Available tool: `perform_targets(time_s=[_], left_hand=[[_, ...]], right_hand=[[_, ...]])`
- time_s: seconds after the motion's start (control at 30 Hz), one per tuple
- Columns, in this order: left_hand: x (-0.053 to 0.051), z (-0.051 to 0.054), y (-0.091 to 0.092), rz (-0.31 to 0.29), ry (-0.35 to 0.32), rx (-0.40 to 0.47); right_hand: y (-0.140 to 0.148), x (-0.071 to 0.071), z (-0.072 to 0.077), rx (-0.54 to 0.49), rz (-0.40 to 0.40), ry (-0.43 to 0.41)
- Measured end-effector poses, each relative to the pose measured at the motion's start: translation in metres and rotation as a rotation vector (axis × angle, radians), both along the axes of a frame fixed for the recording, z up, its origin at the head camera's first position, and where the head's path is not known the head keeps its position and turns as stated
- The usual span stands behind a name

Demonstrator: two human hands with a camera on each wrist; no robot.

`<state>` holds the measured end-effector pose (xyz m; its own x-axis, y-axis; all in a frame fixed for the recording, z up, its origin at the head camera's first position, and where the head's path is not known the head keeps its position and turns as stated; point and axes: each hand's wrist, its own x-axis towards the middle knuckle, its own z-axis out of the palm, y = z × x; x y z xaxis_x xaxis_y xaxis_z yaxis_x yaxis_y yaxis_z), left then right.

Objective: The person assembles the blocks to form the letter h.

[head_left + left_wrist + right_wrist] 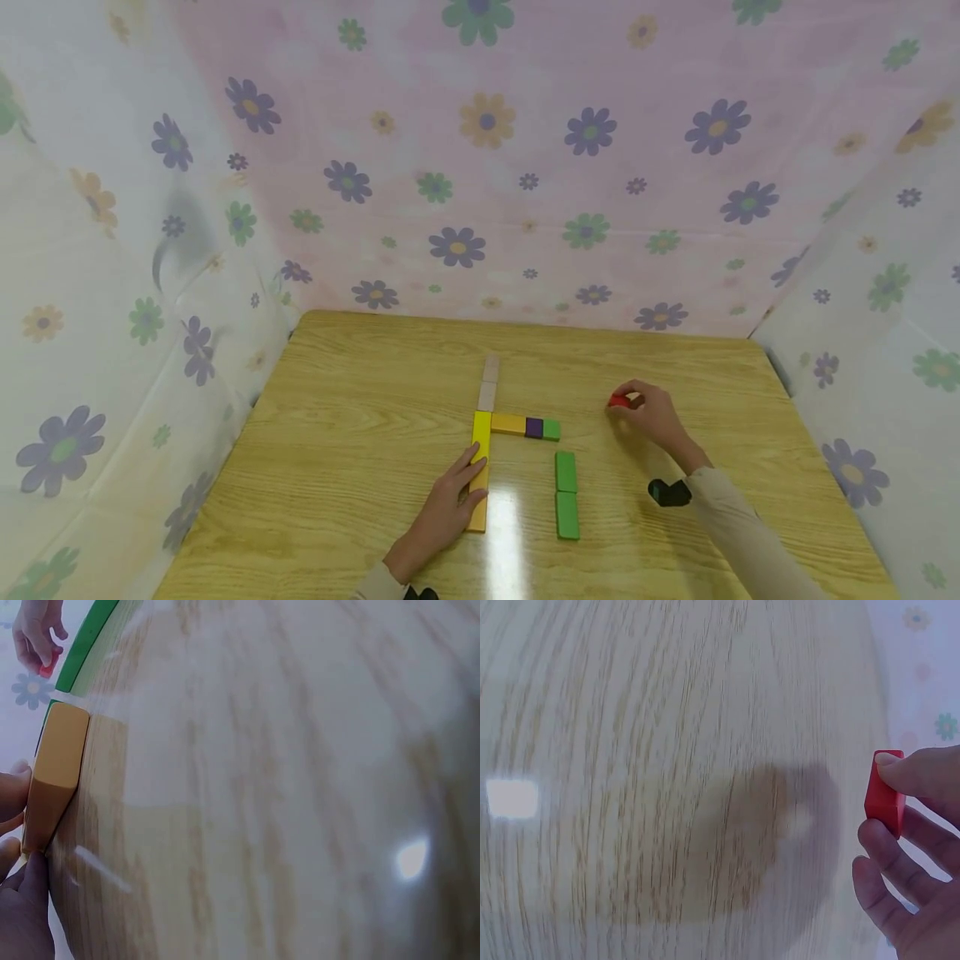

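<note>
My left hand [445,507] rests on a line of blocks, its fingers lying across a yellow block [482,427] and an orange block [477,518]. In the left wrist view, fingertips and thumb touch the sides of the orange block [60,746]. Out to the right, my right hand [654,414] pinches a small red block [619,401] between thumb and fingers. The right wrist view shows the red block [885,793] held over the tabletop, the thumb on its upper end.
Two pale blocks [488,383] extend the line away from me. A row of orange [508,424], purple [534,427] and green [551,430] blocks branches right. Two long green blocks [567,495] lie end to end nearer me. Flowered cloth [525,208] surrounds the wooden table [360,467].
</note>
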<state>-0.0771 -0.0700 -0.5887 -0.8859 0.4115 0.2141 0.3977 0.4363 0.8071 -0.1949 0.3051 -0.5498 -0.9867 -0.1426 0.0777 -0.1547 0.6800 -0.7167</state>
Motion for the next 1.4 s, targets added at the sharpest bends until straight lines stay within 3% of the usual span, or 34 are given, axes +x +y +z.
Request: perform_targets(time_s=[0.67, 1.4], left_hand=[[-0.001, -0.003, -0.001, 0.000, 0.026, 0.007], [0.000, -0.003, -0.002, -0.003, 0.006, 0.010]], right_hand=[[-0.042, 0.017, 0.014, -0.055, 0.179, 0.034], [-0.064, 0.030, -0.002, -0.120, 0.221, -0.041]])
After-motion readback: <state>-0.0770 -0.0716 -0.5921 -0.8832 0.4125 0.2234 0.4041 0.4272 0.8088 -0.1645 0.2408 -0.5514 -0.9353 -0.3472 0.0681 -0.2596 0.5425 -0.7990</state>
